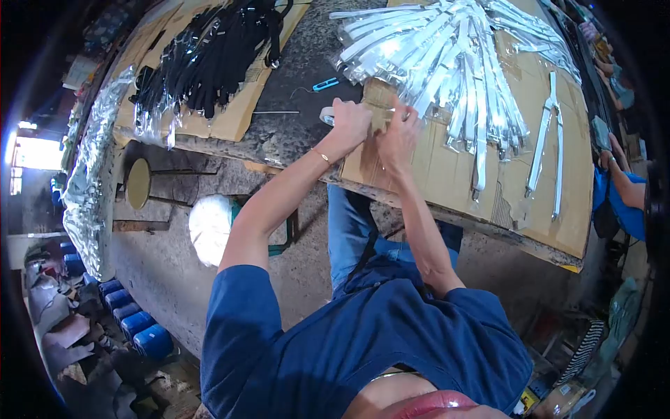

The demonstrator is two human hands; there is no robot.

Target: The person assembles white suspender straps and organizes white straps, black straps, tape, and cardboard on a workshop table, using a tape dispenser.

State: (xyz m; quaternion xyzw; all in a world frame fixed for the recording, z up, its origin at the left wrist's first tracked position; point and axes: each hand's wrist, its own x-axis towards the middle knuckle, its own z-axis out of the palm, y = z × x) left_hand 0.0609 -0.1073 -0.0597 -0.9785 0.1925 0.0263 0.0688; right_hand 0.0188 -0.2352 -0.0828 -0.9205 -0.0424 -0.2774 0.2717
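My left hand (351,119) is closed at the table's near edge, with a pale ring that looks like a tape roll (326,115) showing at its left side. Close beside it, my right hand (399,140) has its fingers bent together over the cardboard (359,164); what they pinch is too small to make out. A small shiny, clear strip shows between the hands. Just beyond them lies a fanned pile of white straps in clear plastic (481,84). A blue cutter (326,84) rests on the dark tabletop, left of the straps.
Black straps in plastic (209,63) are piled on cardboard at the left. One Y-shaped white strap (551,133) lies at the right. Below the table stand a round stool (138,184) and a white bundle (211,229). Another person's arm (628,185) shows at the far right.
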